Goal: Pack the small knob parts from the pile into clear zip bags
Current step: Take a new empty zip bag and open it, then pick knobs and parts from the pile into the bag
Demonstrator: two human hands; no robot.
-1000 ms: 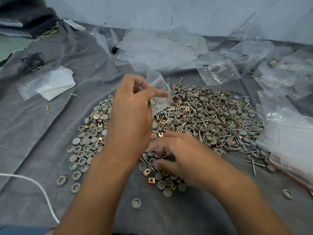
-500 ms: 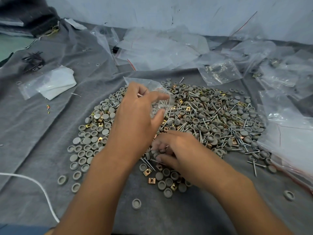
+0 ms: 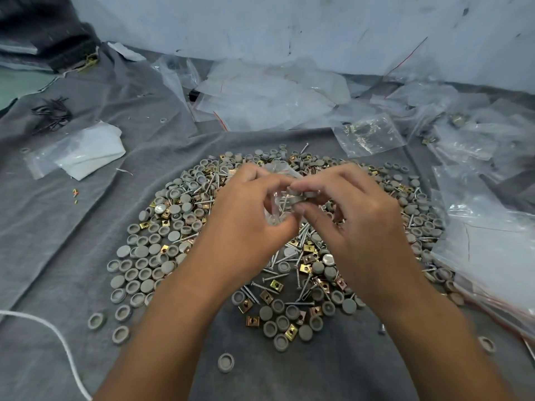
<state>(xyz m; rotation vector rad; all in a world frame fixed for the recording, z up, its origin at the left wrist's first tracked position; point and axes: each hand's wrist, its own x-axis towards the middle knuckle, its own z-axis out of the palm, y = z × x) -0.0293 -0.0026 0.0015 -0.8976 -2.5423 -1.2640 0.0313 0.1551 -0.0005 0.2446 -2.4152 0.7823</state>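
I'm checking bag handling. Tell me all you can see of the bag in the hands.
The bag is small, clear, thin crinkled plastic, held above the pile. The left hand grips it; the right hand pinches grey knob parts at its top. Screws show through it. Its zip edge is hidden.
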